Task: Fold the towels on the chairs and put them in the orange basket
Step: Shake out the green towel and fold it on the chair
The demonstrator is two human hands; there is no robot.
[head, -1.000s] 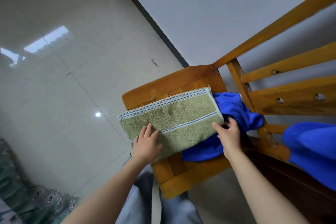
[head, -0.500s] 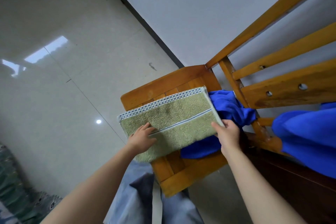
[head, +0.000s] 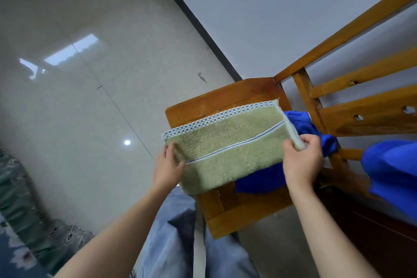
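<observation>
Folded green terry towel: soft, light, floppy; grip short ends. Left hand pinches left end, right hand pinches right end.

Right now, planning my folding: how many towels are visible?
3: a green towel between left hand and right hand, a blue towel beneath it on the chair, a second blue towel far right. Others may be hidden.

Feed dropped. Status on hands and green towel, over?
Left hand, right hand each grip an end of folded green towel over chair seat. Blue towel bunched under its right end. No basket in view.
</observation>
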